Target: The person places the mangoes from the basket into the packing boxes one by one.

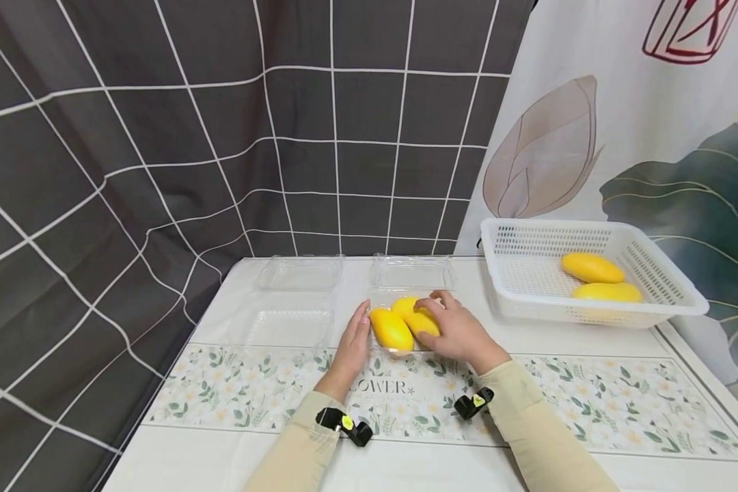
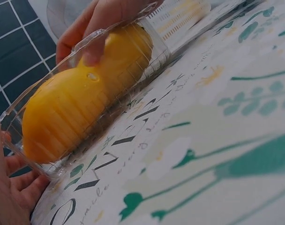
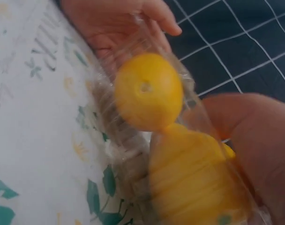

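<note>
Two yellow mangoes lie side by side in a clear plastic clamshell box (image 1: 413,275), whose lid is folded back toward the wall. My right hand (image 1: 462,333) holds the right mango (image 1: 408,313), thumb at its near end and fingers over its far end. My left hand (image 1: 352,350) stands along the box's left side, fingers fairly straight, beside the left mango (image 1: 391,331). In the left wrist view, the near wall of the box shows in front of the yellow fruit (image 2: 63,112). The right wrist view is somewhat blurred.
A second clear box (image 1: 289,329) stands open to the left, its lid folded back. At the right, a white perforated basket (image 1: 516,304) holds two more mangoes (image 1: 592,267). A floral band (image 1: 252,389) crosses the white tabletop. A dark grid curtain (image 1: 369,171) hangs behind.
</note>
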`<state>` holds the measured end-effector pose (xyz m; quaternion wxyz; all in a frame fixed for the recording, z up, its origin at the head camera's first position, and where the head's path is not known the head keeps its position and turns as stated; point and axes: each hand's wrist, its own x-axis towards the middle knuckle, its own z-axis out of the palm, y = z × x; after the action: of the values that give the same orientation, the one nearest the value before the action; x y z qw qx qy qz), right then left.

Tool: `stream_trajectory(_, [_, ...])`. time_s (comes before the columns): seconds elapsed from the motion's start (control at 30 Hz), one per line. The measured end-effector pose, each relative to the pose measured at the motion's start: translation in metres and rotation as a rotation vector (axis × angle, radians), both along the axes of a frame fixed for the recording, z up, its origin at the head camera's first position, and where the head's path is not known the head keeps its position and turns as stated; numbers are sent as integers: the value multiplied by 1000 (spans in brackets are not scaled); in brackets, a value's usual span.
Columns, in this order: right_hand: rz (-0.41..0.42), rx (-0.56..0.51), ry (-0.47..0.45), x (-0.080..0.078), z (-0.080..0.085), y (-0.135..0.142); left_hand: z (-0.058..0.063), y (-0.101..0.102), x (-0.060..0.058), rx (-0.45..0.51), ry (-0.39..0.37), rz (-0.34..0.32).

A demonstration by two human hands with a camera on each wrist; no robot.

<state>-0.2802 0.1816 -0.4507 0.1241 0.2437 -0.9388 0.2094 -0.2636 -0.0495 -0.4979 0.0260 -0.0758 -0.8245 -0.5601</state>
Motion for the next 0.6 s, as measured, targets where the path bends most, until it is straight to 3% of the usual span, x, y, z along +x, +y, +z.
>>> stream_trajectory(0.1, [-20,-212,24,-5,1,7,0,-2,0,43,-6,-11])
stream_trajectory(0.2, [-75,-457,-6,-11,-4,18,0,-3,-5,187,-18,-36])
stream_trajectory(0.27, [-114,-585,-89,-16,-11,24,0,-3,-10,328,-35,-50])
stream_trajectory(0.43, [-162,-995,-449,-27,-34,35,-1,-4,-24,673,-105,-86])
stream_trajectory(0.53, [-160,-1165,-553,-31,-41,37,-1,-4,-27,745,-146,-111])
stream_trajectory(0.6, [-147,-1191,-564,-31,-43,37,-1,-3,-28,747,-165,-111])
